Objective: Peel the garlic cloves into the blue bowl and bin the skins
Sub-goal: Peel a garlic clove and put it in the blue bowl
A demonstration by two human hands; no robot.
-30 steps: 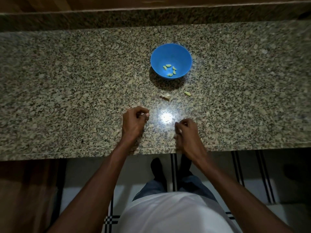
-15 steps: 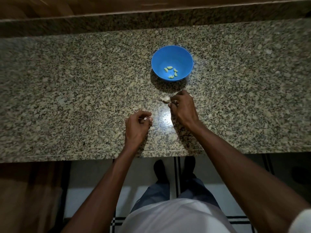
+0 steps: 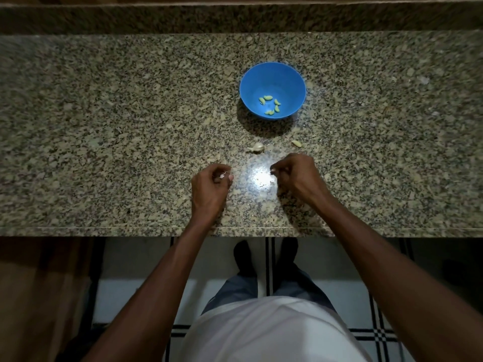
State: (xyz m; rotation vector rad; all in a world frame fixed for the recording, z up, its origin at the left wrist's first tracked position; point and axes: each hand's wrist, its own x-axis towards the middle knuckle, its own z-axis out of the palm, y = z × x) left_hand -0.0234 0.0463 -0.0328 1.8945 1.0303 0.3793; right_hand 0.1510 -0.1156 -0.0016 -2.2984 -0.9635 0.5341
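A blue bowl (image 3: 272, 82) stands on the granite counter (image 3: 104, 126) and holds several peeled cloves (image 3: 270, 105). In front of it lie an unpeeled garlic piece (image 3: 257, 147) and one loose peeled clove (image 3: 296, 144). My left hand (image 3: 210, 189) is curled near the counter's front, pinching bits of pale garlic skin (image 3: 223, 175) at its fingertips. My right hand (image 3: 295, 175) sits just right of a bright glare spot, fingers curled, pinching a small pale piece (image 3: 272, 170); whether that is skin or clove I cannot tell.
The counter's front edge (image 3: 130, 228) runs just below my wrists. A raised granite ledge (image 3: 235, 19) bounds the back. Tiled floor and my feet show beneath. No bin is in view.
My right hand reached forward to the garlic piece near the bowl, then drew back toward me with a small pale piece pinched. The left hand stayed in place holding skin.
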